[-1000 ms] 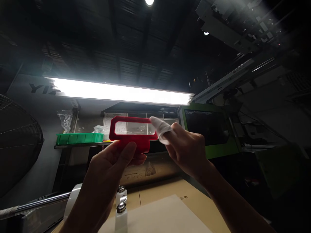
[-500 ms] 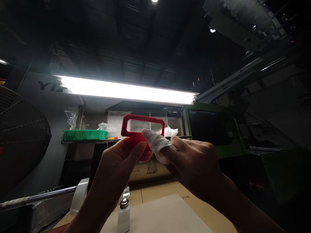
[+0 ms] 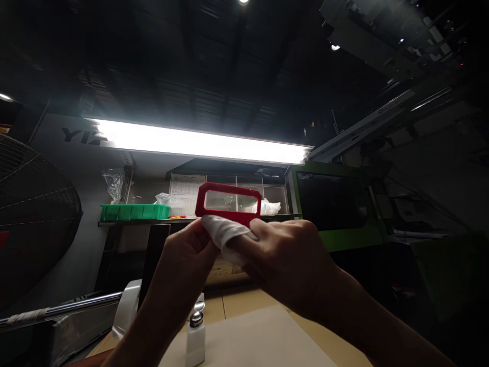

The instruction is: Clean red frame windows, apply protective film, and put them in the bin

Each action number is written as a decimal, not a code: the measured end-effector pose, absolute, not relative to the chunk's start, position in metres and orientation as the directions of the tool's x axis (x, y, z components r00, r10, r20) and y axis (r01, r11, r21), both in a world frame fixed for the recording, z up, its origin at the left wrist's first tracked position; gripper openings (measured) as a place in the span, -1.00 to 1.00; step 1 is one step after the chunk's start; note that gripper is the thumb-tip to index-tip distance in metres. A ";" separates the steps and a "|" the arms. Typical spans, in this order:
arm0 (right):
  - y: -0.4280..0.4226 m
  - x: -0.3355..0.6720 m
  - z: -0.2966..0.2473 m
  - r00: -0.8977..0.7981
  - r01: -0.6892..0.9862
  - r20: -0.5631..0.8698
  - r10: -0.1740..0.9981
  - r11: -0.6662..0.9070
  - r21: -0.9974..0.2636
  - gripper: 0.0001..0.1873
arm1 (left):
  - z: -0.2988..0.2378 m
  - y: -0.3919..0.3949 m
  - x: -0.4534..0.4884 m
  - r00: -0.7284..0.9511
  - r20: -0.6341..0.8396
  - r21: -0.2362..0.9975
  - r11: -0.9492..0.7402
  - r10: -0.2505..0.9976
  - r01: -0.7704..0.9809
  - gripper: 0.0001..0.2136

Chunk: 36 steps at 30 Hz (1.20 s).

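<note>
A red plastic frame (image 3: 231, 188) with a wide rectangular opening is held up in front of me, below the bright lamp. My left hand (image 3: 187, 250) grips its lower left part between thumb and fingers. White cloth (image 3: 225, 232) is wrapped over a finger of my right hand (image 3: 282, 250) and lies against the lower left of the frame. The cloth and my fingers hide much of the frame's lower part. Below my hands, a white pump bottle (image 3: 196, 339) with a metal top stands upright on the work surface.
A long tube lamp (image 3: 202, 144) spans the view above the frame. Behind stands a shelf with a green bin (image 3: 133, 211) and plastic bags. A large fan (image 3: 38, 214) is at the left, a green machine (image 3: 336, 204) at the right. Cardboard (image 3: 248, 300) and a pale sheet (image 3: 263, 341) lie below.
My right hand has moved left and slightly down with the cloth, from the frame's opening to its lower left part. The frame has shifted slightly right.
</note>
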State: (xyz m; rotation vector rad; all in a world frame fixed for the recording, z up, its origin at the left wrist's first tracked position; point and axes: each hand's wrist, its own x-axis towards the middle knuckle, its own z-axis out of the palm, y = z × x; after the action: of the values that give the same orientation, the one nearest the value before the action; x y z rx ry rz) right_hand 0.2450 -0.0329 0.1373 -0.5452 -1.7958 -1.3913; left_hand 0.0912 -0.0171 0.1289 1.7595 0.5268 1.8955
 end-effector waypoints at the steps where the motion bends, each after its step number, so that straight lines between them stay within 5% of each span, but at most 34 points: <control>1: -0.034 0.246 0.136 -0.611 0.706 0.778 -0.144 0.347 0.618 -0.72 | 0.129 -0.017 0.091 -0.063 0.800 0.589 -0.801 0.596 -0.104 -0.86; 6: -0.035 0.261 0.130 -0.489 0.604 0.851 -0.190 0.630 0.488 -0.75 | 0.130 -0.021 0.092 -0.038 0.782 0.612 -0.779 0.622 -0.135 -0.88; 12: -0.020 0.279 0.132 -0.188 0.164 0.974 0.127 0.982 -0.096 -0.82 | 0.128 -0.020 0.091 -0.019 0.774 0.627 -0.770 0.633 -0.117 -0.81; 17: 0.005 0.285 0.145 -0.151 -0.341 0.887 0.437 0.819 -0.461 -0.65 | 0.128 -0.022 0.092 0.017 0.760 0.644 -0.749 0.650 -0.154 -0.77; 21: 0.031 0.278 0.149 -0.453 -0.509 0.773 0.444 0.583 -0.633 -0.67 | 0.129 -0.027 0.097 0.038 0.748 0.657 -0.730 0.663 -0.191 -0.77; 25: 0.049 0.261 0.147 -0.660 -0.495 0.677 0.325 0.490 -0.718 -0.58 | 0.129 -0.029 0.101 0.069 0.744 0.662 -0.719 0.665 -0.211 -0.74; 30: 0.050 0.246 0.147 -0.674 -0.506 0.681 0.286 0.493 -0.708 -0.51 | 0.129 -0.025 0.096 0.085 0.751 0.656 -0.727 0.654 -0.204 -0.69; 36: 0.048 0.249 0.144 -0.400 -0.449 0.809 0.432 0.677 -0.583 -0.56 | 0.130 -0.022 0.085 -0.001 0.774 0.628 -0.767 0.633 -0.130 -0.75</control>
State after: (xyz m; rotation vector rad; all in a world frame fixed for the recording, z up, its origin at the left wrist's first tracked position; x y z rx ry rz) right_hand 0.2489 0.0483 0.1442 0.0134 -1.7382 0.9521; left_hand 0.0848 -0.0221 0.1300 1.7385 0.5199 1.8238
